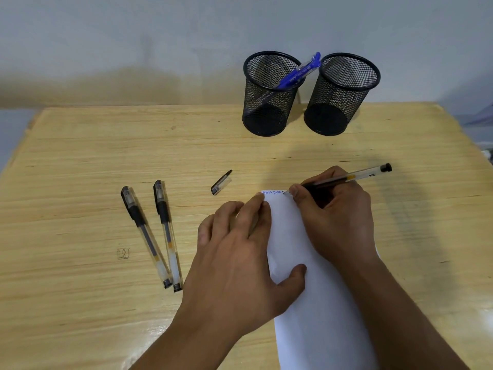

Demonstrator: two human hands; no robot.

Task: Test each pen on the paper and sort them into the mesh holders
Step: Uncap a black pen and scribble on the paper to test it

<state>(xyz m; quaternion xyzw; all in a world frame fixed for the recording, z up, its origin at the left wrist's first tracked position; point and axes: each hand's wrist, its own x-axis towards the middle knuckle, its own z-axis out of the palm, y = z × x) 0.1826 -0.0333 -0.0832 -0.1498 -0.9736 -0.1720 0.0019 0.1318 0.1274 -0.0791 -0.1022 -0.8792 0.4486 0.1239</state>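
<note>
From the head camera I see my right hand [334, 217] pinching an uncapped pen [346, 178] between thumb and fingers, its tip on the top edge of the paper [314, 316] beside blue writing. My left hand [240, 257] lies flat with fingers spread, pressing the paper's left side onto the table [80, 161]. The cap [221, 182] lies just beyond. Two capped pens [157, 236] rest to the left. Of the two holders at the back, the left holder [269, 102] contains a blue pen [298, 72]; the right holder [338, 102] stands beside it.
</note>
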